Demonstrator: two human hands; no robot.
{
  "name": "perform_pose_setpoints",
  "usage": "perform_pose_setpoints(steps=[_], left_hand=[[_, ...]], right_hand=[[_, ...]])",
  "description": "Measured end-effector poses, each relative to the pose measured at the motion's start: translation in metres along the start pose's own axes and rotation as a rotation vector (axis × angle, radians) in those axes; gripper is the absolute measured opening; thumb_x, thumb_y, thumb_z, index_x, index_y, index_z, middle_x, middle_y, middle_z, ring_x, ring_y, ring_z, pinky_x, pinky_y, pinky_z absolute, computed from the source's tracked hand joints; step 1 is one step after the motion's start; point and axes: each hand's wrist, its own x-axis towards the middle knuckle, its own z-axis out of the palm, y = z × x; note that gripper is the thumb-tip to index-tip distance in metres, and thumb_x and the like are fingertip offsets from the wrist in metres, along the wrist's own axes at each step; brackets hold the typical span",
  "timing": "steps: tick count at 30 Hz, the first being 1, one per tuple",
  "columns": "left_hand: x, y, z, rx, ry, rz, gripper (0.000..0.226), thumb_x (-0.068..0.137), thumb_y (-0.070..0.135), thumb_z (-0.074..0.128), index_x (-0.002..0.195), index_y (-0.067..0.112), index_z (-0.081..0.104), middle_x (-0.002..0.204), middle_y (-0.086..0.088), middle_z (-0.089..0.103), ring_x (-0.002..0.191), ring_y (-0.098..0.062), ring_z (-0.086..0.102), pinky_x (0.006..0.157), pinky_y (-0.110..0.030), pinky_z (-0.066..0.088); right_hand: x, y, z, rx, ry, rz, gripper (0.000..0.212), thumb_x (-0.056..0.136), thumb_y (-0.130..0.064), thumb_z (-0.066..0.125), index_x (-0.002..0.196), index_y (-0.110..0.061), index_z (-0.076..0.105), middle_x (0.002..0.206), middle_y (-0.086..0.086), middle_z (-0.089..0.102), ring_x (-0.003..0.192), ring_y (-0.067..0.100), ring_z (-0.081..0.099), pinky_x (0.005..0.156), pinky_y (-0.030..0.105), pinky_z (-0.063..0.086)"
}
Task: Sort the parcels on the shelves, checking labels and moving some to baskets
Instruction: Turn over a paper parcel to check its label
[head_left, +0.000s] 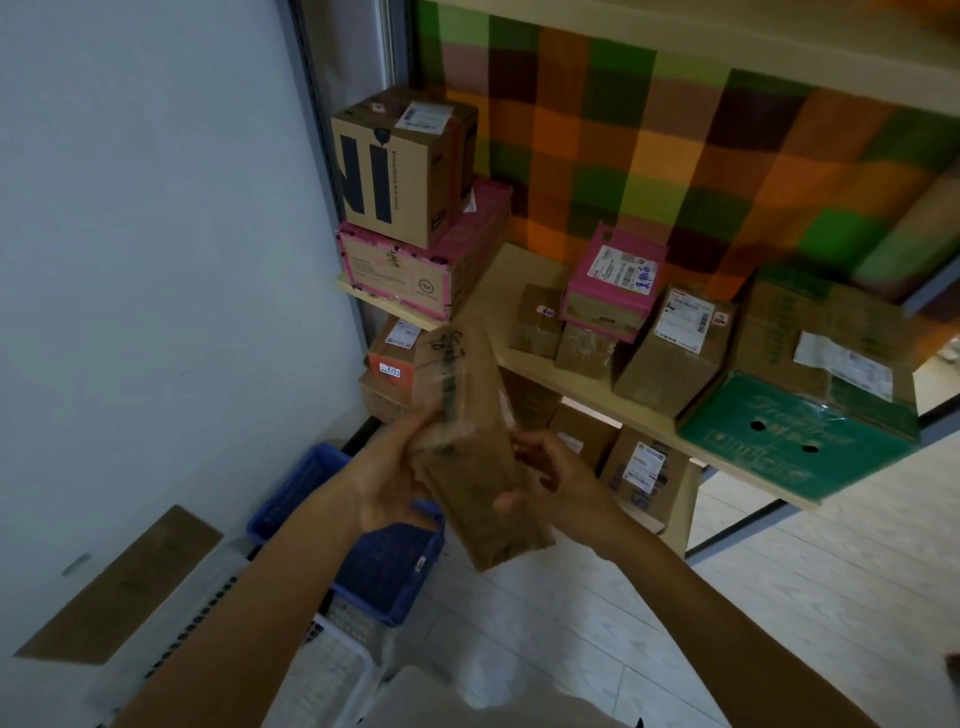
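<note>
The long brown parcel (478, 488) is at frame centre, clamped between both hands: left hand (387, 480) and right hand (553, 475) each curl round one side. Its long axis runs from upper left to lower right. The blue basket (387, 613) lies just below, nearer the left hand.

checkered cloth (675, 156) at back, white wall (156, 260) at left, pale plank floor (779, 597)

Parcel (480, 483) in left hand (387, 480), right hand (558, 475)
</note>
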Motion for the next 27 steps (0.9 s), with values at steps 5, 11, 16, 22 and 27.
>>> perform_pose_setpoints(steps=[5, 11, 16, 22, 27], left_hand=[[0.007, -0.033, 0.017, 0.177, 0.018, 0.124, 0.065, 0.071, 0.043, 0.079, 0.130, 0.029, 0.056, 0.113, -0.002, 0.074, 0.111, -0.029, 0.066, 0.099, -0.061, 0.048], [0.011, -0.061, 0.049, 0.267, -0.050, 0.267, 0.056, 0.079, 0.027, 0.077, 0.131, 0.033, 0.057, 0.128, 0.004, 0.067, 0.116, -0.021, 0.065, 0.097, -0.050, 0.053], [0.012, -0.062, 0.052, 0.274, -0.050, 0.295, 0.053, 0.084, 0.027, 0.076, 0.133, 0.033, 0.056, 0.131, 0.004, 0.065, 0.118, -0.018, 0.063, 0.095, -0.044, 0.055], [0.006, -0.021, 0.039, 0.017, -0.083, 0.076, 0.099, 0.065, 0.096, 0.023, 0.129, 0.028, 0.057, 0.129, -0.006, 0.063, 0.125, -0.036, 0.055, 0.099, -0.068, 0.033], [0.009, -0.018, 0.046, 0.035, -0.045, 0.113, 0.110, 0.044, 0.064, 0.090, 0.138, 0.023, 0.051, 0.127, -0.016, 0.066, 0.115, -0.040, 0.063, 0.093, -0.066, 0.049]], right_hand=[[-0.004, 0.001, -0.013, 0.361, 0.019, 0.232, 0.099, 0.050, -0.097, 0.049, 0.129, -0.037, 0.055, 0.121, -0.003, 0.063, 0.118, 0.022, 0.059, 0.105, 0.052, 0.041], [-0.004, -0.009, -0.012, 0.318, 0.228, 0.138, 0.045, 0.082, -0.039, 0.077, 0.123, -0.029, 0.064, 0.116, -0.005, 0.071, 0.113, 0.017, 0.065, 0.093, 0.032, 0.053], [-0.010, 0.002, -0.014, 0.281, 0.300, 0.071, 0.027, 0.084, -0.032, 0.076, 0.108, -0.035, 0.064, 0.105, -0.013, 0.070, 0.100, 0.006, 0.065, 0.088, 0.028, 0.050], [-0.028, 0.019, -0.021, 0.056, 0.156, -0.058, 0.067, 0.072, -0.040, 0.085, 0.128, -0.034, 0.049, 0.122, -0.011, 0.060, 0.110, 0.003, 0.058, 0.101, 0.040, 0.051], [-0.033, 0.031, -0.032, -0.088, 0.003, -0.103, 0.089, 0.063, -0.040, 0.092, 0.138, -0.030, 0.045, 0.129, -0.007, 0.049, 0.122, 0.000, 0.052, 0.102, 0.035, 0.049]])
